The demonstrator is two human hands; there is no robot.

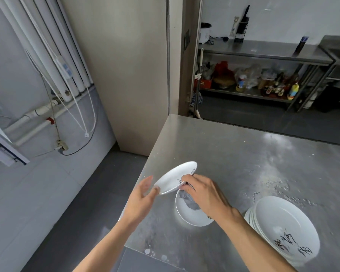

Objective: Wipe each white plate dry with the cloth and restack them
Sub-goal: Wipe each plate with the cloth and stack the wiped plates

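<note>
A person stands at a shiny metal tabletop (243, 154). Both bare hands are up over its near left corner.

The right hand (202, 191) holds a small white plate (175, 178) by its near edge. Its grip is clamped on the plate, with the fingers curled over the rim. The plate is tilted, with its far side higher. It has black writing near the rim.

The left hand (143, 197) is at the low left edge of the same plate. Its fingers are spread apart and the thumb touches the rim. It looks blurry, so I cannot tell if it really holds the plate.

Right under the held plate, another white plate (192, 214) lies flat on the tabletop. A grey crumpled cloth (188, 201) lies in it, partly hidden by the right hand.

To the right, near the front edge, is a stack of white plates (283, 226). The top one has big black writing on it. The stack is well apart from the hands.

The tabletop looks wet and streaky between the plates.

Far behind, a metal shelf (263, 55) holds bottles (273, 85) on its lower level.
</note>
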